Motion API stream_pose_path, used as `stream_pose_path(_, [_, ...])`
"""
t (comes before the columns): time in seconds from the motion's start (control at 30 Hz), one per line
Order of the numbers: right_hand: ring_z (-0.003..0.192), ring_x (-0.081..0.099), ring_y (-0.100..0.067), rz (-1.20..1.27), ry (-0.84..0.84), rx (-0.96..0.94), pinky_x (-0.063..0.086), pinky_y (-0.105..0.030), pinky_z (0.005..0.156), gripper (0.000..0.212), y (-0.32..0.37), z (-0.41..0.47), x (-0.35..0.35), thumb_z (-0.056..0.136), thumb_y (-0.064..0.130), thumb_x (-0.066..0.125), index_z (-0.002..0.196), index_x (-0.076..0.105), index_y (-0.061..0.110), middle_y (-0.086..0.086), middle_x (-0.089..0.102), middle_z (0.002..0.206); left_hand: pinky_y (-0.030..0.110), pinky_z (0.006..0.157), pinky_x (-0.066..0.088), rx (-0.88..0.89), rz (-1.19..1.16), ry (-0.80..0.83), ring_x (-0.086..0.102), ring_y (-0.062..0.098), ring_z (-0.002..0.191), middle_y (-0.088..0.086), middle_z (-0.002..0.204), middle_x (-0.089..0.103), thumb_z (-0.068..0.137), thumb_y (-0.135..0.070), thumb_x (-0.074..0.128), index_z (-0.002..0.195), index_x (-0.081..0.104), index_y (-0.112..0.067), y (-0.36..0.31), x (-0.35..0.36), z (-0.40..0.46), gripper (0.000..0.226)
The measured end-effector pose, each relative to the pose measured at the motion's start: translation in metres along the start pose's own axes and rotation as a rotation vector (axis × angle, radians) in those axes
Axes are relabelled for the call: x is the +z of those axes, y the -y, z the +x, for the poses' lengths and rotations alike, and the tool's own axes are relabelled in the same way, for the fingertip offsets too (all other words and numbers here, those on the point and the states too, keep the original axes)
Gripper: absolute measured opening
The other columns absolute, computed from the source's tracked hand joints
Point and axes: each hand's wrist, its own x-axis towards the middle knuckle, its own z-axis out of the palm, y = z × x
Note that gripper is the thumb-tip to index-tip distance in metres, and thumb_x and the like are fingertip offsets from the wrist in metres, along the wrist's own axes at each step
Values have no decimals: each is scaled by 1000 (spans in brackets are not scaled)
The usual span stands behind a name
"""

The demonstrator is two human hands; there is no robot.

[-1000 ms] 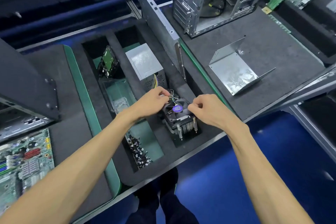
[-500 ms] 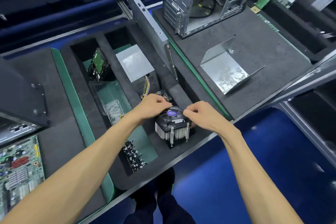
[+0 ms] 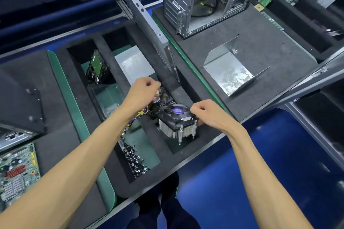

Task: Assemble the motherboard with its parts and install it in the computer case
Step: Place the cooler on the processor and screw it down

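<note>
the cpu cooler (image 3: 176, 120) has come up out of its foam slot since a second ago — right hand (image 3: 210, 115) grips its right edge, so it can go to the motherboard (image 3: 17, 173) at near left. left hand (image 3: 143, 92) pinches something by the cooler's wires; what exactly is hidden — motherboard is cut off at the frame edge.

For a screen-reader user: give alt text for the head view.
The right hand grips a black CPU cooler fan with silver fins, raised over a foam tray slot, while the left hand pinches its thin cable. Small black screws lie nearby.
</note>
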Motion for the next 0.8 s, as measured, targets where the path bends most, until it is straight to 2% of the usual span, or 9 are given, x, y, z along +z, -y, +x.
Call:
stream_pose_path(0.1, [61,21,-16,11,8,-26,27,-26,60,35,0,1,-4,73,45,46,63,24,20,0,23,64,28,65,59,-67,-148,40,67,18,65,11,81,67,102,-17,50,81,63,-5,-8,-9,4,28])
stream_pose_path(0.2, [69,19,-26,101,28,-38,26,-34,64,34,1,1,-7,75,37,50,63,23,20,-6,21,69,27,62,58,-140,-111,145,69,19,65,12,83,70,105,-30,47,90,66,-6,-9,-10,1,35])
stream_pose_path(0.27, [66,17,-25,126,39,-50,27,-27,58,35,5,0,-9,75,37,51,63,22,21,-5,19,68,28,61,58,-181,-98,196,69,16,62,13,86,73,105,-36,46,95,67,-4,-8,-11,-2,40])
stream_pose_path(0.33, [63,15,-20,158,56,-76,22,-25,52,36,12,-1,-10,75,36,52,61,22,22,-7,19,67,24,58,59,-192,-81,254,67,11,58,14,91,75,104,-38,47,102,70,-1,-7,-13,-6,44])
stream_pose_path(0.43, [64,18,-24,301,59,-83,15,-39,60,34,25,-3,-9,72,34,55,55,29,18,-18,24,67,18,47,50,-177,-31,334,61,8,57,9,93,69,104,-40,47,109,71,-3,-10,-17,-14,45])
stream_pose_path(0.53, [51,28,-11,422,62,-105,22,-25,50,28,35,-2,-8,74,25,55,51,38,23,0,33,55,20,44,48,-176,-85,376,59,8,48,3,81,65,105,-38,47,104,69,-6,-12,-24,-22,39])
stream_pose_path(0.6, [48,32,-7,501,64,-130,26,-21,48,31,39,0,-5,84,14,52,55,45,18,7,38,53,19,43,48,-193,-175,372,57,7,44,-2,67,60,105,-36,47,97,64,-10,-13,-31,-26,33])
stream_pose_path(0.7, [51,36,-12,551,59,-127,30,-24,52,33,48,5,3,98,3,46,67,54,1,-1,41,58,24,45,51,-244,-350,345,51,9,41,-2,61,54,104,-37,49,95,58,-11,-12,-45,-33,29])
stream_pose_path(0.8, [58,26,-18,507,74,-122,22,-31,56,31,62,11,16,90,11,51,68,47,-9,-10,30,66,22,43,45,-254,-465,321,40,10,43,-2,60,45,104,-41,48,91,61,-13,-6,-59,-39,34])
